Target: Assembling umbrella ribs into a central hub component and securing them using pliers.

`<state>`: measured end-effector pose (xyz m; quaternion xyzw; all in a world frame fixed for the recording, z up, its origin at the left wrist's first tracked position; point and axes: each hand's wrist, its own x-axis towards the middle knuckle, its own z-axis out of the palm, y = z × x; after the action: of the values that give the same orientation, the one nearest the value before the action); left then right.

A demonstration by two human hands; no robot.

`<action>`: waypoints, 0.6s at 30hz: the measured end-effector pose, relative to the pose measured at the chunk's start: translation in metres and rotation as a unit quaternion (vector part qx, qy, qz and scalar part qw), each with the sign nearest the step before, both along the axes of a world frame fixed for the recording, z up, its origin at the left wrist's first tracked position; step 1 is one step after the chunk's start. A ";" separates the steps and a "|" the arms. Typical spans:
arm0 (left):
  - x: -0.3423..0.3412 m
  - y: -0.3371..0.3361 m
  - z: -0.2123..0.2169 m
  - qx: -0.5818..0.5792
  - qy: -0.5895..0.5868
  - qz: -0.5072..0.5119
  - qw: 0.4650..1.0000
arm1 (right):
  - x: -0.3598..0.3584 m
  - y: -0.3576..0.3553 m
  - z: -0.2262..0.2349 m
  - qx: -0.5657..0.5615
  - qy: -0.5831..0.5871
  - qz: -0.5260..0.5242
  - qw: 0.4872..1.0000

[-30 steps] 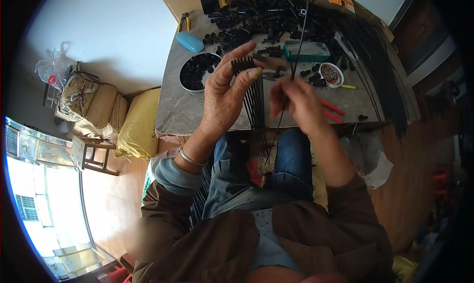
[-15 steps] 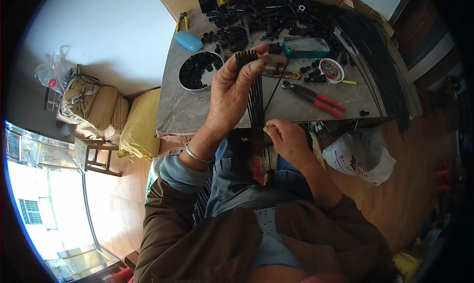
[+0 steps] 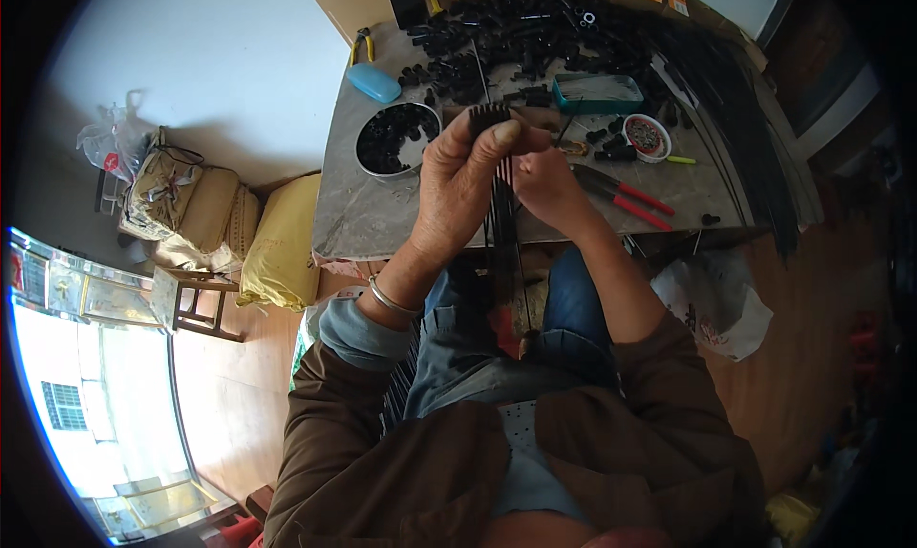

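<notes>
My left hand is raised over the near table edge, its thumb and fingers closed round a bundle of thin black strips. Their upper ends stand in a comb-like row above the thumb, and the lower lengths hang down toward my lap. Close beside it on the right, my right hand is closed near the strips, just below the left fingertips. A thin dark strand shows above the right hand and seems to be in its grip; the fingertips are partly hidden.
On the grey table are a bowl of black parts, a blue case, red-handled cutters, a teal tray and a small dish. Black parts heap behind; long black strips lie right. A white bag stands below.
My right hand has moved up and forward from below the table edge to beside my left hand. The left hand still grips the bundle. The view has shifted slightly.
</notes>
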<state>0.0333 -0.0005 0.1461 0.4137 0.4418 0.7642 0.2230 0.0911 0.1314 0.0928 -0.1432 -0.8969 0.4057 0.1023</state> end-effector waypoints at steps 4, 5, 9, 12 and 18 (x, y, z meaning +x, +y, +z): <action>0.000 -0.009 0.002 -0.017 -0.025 -0.006 1.000 | -0.006 -0.011 -0.007 -0.196 0.230 -0.011 0.953; -0.003 -0.009 0.000 -0.014 -0.024 -0.001 1.000 | -0.001 -0.007 -0.004 -0.195 0.198 -0.033 0.960; -0.013 -0.006 -0.005 -0.002 -0.002 0.056 0.998 | 0.044 -0.024 0.026 -0.185 0.198 -0.053 0.961; -0.012 -0.010 -0.001 -0.012 0.007 0.055 0.998 | 0.052 -0.040 0.011 -0.132 0.224 -0.003 0.966; -0.010 -0.009 -0.003 -0.020 -0.003 0.028 0.999 | 0.052 -0.039 -0.005 -0.073 0.194 -0.011 0.978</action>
<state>0.0233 -0.0098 0.1431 0.3942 0.4676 0.7625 0.2110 0.1431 0.0921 0.0876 -0.0785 -0.8262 0.4893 0.2678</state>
